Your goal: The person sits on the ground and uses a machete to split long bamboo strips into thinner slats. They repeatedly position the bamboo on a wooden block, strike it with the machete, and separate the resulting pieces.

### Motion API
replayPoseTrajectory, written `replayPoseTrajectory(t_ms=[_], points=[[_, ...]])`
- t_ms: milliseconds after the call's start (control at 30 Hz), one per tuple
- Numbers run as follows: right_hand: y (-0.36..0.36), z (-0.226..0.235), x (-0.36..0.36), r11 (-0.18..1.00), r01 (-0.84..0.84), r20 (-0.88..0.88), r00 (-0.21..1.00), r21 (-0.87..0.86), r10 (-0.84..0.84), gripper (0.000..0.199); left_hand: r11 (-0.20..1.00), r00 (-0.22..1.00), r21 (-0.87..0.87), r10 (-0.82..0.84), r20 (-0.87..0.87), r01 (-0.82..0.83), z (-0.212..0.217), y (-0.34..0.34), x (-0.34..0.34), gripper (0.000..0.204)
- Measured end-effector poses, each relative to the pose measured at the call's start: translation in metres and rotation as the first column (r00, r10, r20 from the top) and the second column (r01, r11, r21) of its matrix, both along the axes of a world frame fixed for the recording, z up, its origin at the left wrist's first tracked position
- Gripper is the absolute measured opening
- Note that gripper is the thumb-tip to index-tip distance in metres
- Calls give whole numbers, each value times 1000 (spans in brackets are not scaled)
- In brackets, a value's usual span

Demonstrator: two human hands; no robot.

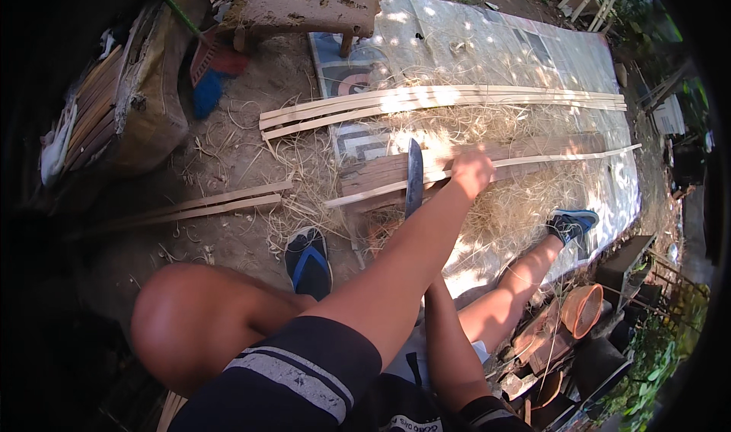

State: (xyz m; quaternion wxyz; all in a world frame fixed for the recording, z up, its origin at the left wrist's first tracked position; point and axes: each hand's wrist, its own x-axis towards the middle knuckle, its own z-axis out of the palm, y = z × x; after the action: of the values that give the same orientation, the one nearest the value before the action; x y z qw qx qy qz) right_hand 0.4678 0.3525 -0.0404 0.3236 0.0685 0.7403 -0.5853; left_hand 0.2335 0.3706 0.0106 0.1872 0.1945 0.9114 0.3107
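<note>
Our left hand (472,173) grasps a long pale bamboo strip (533,159) beside a dark machete blade (413,177); we cannot tell our right hand's grip.

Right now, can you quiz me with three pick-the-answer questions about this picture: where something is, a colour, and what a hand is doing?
1. Where does the long pale strip lie?
A. Across the wooden plank
B. On a stool
C. Inside a pot

2. What colour are the straps of the sandal?
A. Red
B. Blue
C. Yellow

3. What is the left hand doing?
A. Hanging open in the air
B. Closed on the long pale strip
C. Holding a sandal

Answers:
1 A, the strip runs over the wooden plank.
2 B, blue straps show on a dark sole.
3 B, the hand is curled down on the strip.
</note>
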Motion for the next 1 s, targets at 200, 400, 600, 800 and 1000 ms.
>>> replayPoseTrajectory(t_ms=[200,400,600,800,1000], points=[[-95,118,23,938,-215,-141,955,272,259,45,1000,1000,24,-3,-10,3,-13,-15,-1,40],[-61,-8,32,982,-118,-122,987,-145,101,49,994,997,99,-54,55,48,29,-29,-8,48],[-43,-11,19,998,-46,-366,928,52,62,49,992,998,112,48,36,-51,7,-30,-5,54],[-47,4,21,995,-90,-336,937,37,97,56,996,992,7,-84,-97,85,18,-38,-1,59],[-65,22,22,986,-161,-288,943,46,168,59,999,980,53,14,-198,-4,-1,-32,1,62]])
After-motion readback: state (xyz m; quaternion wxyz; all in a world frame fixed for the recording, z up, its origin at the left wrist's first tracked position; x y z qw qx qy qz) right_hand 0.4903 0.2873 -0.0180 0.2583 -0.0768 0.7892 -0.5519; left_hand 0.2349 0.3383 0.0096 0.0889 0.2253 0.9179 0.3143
